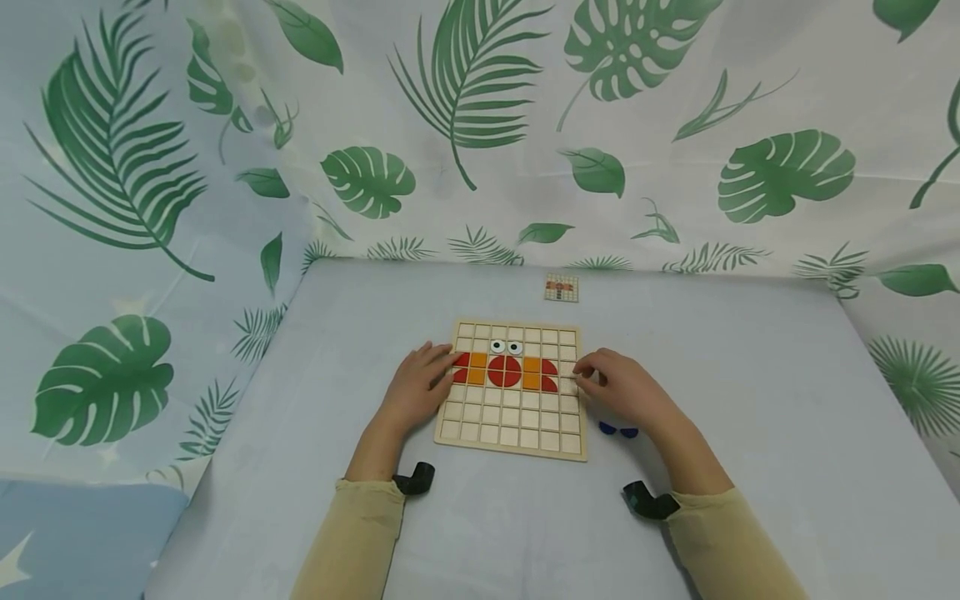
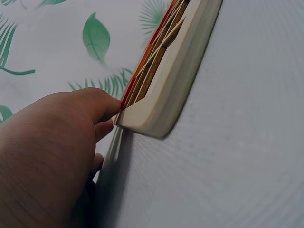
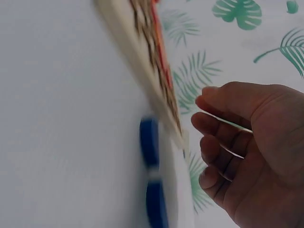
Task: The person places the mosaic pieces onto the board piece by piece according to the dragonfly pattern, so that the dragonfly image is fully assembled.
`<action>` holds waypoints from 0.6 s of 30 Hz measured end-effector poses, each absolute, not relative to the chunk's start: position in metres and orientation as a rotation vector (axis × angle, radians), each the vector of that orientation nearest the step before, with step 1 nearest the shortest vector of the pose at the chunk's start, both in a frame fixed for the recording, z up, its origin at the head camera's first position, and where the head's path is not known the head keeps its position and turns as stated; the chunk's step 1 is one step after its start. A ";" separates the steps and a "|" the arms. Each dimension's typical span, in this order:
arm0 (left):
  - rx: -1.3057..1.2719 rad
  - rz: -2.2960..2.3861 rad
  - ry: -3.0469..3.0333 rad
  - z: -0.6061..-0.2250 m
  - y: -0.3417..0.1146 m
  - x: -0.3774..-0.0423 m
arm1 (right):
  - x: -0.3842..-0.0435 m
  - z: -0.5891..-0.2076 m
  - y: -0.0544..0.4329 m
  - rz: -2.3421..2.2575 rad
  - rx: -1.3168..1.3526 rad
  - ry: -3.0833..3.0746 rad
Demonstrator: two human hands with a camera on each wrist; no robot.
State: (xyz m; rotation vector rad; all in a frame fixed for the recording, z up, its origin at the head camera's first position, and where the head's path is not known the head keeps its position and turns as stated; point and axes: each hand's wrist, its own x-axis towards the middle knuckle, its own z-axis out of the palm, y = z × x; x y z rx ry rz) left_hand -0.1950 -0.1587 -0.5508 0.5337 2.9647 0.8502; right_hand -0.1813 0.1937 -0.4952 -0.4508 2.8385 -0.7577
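A square wooden grid board (image 1: 510, 452) lies on the table, its cells framed by thin ridges. Red quarter pieces form a circle (image 1: 504, 372) in its middle, with orange squares (image 1: 532, 374) and more red curved pieces on both sides. Above the circle sit two eye pieces (image 1: 514, 347). At the board's left edge rests my left hand (image 1: 415, 383), fingertips at the red pieces there. My right hand (image 1: 622, 385) hovers by the right edge, fingers loosely bent, with nothing visible between them in the right wrist view. Two dark blue pieces (image 3: 150, 142) lie beside the board, below that hand.
Behind the board lies a small pattern card (image 1: 561, 288) showing a similar grid. A leaf-printed curtain (image 1: 517, 200) stands along the back and sides of the pale table (image 1: 510, 533). Black wrist devices (image 1: 649, 502) stick out at both sleeves.
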 end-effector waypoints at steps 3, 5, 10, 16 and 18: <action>0.532 0.845 2.966 -0.550 -0.158 -0.195 | -0.176 -0.496 0.205 -0.744 -0.461 2.835; 0.527 0.842 2.966 -0.549 -0.158 -0.195 | -0.172 -0.497 0.212 -0.740 -0.460 2.835; 0.534 0.842 2.972 -0.549 -0.158 -0.194 | -0.159 -0.499 0.230 -0.756 -0.473 2.830; 0.518 0.829 2.971 -0.548 -0.157 -0.194 | -0.142 -0.505 0.249 -0.815 -0.512 2.853; 0.509 0.825 2.963 -0.548 -0.157 -0.194 | -0.136 -0.507 0.255 -0.839 -0.512 2.853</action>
